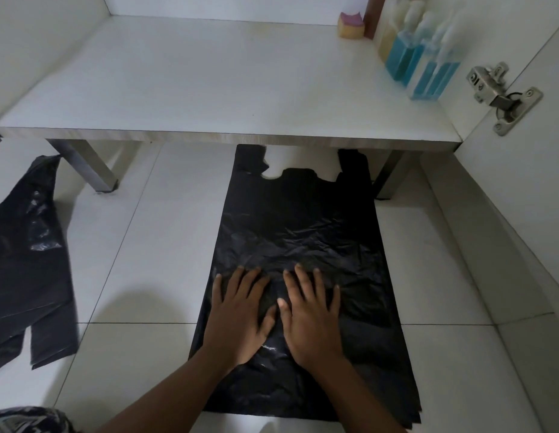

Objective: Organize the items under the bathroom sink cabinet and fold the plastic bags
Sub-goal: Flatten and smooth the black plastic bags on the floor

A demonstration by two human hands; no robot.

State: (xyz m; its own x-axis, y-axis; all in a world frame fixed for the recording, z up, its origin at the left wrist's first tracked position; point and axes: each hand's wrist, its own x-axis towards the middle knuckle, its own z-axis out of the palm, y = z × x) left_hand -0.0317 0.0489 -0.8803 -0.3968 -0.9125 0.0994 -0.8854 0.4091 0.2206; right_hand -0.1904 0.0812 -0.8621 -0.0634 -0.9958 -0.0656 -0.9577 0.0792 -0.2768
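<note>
Bag (303, 232), black plastic, lies spread flat on the tiled floor (131, 245), in front of the person. Its two handles point away, and their tips run under the front edge of the cabinet shelf (209, 89). The near end of the bag reaches almost to the bottom of the view. Its surface is creased, most of all across the middle, just beyond the fingertips.

Both hands rest palm down on the near half of the bag, side by side, with the thumbs almost meeting. The left hand (240, 314) lies near the bag's left edge and the right hand (312, 317) near its middle. The fingers of both are straight and slightly spread, pressing the plastic to the floor and gripping nothing. The bare forearms come in from the bottom edge and angle toward each other.

A second bag (28, 260), also black, lies crumpled on the floor well to the left, apart from the hands.

On the shelf, at the back right, a sponge (350, 26) stands beside bottles (403, 57) of blue liquid. The bottles are blurred and any label on them cannot be read. A metal hinge (500, 95) sits at the right.
</note>
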